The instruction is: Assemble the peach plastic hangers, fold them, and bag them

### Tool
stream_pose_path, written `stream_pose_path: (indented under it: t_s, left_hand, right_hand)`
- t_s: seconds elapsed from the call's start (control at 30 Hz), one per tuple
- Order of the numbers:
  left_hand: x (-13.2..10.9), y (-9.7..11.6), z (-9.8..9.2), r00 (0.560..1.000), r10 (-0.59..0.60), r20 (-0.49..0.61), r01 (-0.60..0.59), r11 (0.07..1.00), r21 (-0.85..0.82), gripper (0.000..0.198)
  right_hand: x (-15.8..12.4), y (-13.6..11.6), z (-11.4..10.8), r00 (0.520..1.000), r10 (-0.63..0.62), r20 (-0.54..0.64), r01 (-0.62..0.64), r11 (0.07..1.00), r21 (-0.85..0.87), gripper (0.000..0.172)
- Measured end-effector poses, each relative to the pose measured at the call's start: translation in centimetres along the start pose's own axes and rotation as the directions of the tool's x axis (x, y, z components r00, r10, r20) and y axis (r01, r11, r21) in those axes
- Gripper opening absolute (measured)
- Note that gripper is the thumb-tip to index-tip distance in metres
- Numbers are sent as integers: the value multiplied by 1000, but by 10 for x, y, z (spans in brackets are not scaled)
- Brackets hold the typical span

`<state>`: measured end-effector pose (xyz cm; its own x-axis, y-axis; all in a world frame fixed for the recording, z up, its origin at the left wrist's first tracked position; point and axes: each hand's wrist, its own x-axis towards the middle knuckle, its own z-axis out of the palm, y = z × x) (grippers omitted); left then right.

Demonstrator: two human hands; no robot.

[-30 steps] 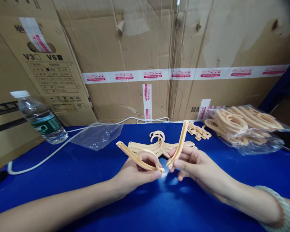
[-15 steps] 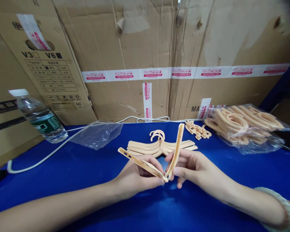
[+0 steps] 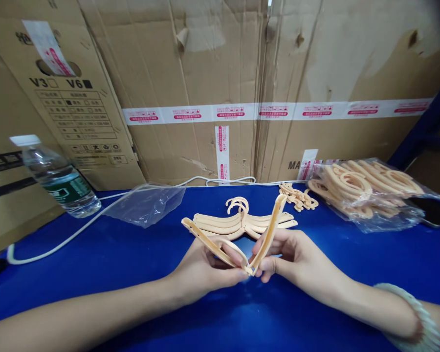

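Left hand (image 3: pixel 203 269): thumb and fingers pinched on a beige hanger arm with curved hook (image 3: pixel 204 238). Right hand (image 3: pixel 297 256): fingertips gripping a plain hanger arm (image 3: pixel 273 227), tilted steeply up. Lower ends of both pieces appear to meet, forming a V above the middle of the blue bench (image 3: pixel 220 322). Just beyond, toward the far edge, stacked hangers (image 3: pixel 220 225) lie flat, hooks to that edge. Right of these, a heap of small beige parts (image 3: pixel 298 198); at far right corner, bagged hanger parts (image 3: pixel 355 183). Near far left corner: water bottle (image 3: pixel 64 183), clear plastic bag (image 3: pixel 144 203).
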<state>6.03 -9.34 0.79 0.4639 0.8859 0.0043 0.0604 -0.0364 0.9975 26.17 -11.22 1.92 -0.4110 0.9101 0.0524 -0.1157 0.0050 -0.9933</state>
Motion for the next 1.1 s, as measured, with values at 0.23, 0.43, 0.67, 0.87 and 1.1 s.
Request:
stream_pose_path:
  t_s: [0.23,0.43,0.67,0.87,1.1]
  left_hand:
    - [3,1,0,998,-22,-60,24,1000,20,20]
    - [3,2,0,996,-26,-90,33,996,84,16]
    - [2,8,-2,989,5,-150,9,995,96,16]
    - [5,5,-4,973,5,-230,-5,1000,1,19]
    - [5,2,-8,962,2,-274,6,1000,29,23]
  right_hand:
    - [-4,6,6,989,-33,-147,17,994,-107,25]
    - [0,9,8,983,-68,-172,42,988,-148,33]
    - [9,-30,-35,979,-186,81,200,954,-225,26]
    - [11,-55,-70,907,-222,358,401,715,-572,14]
    - [15,-45,-69,853,-350,387,518,477,-710,15]
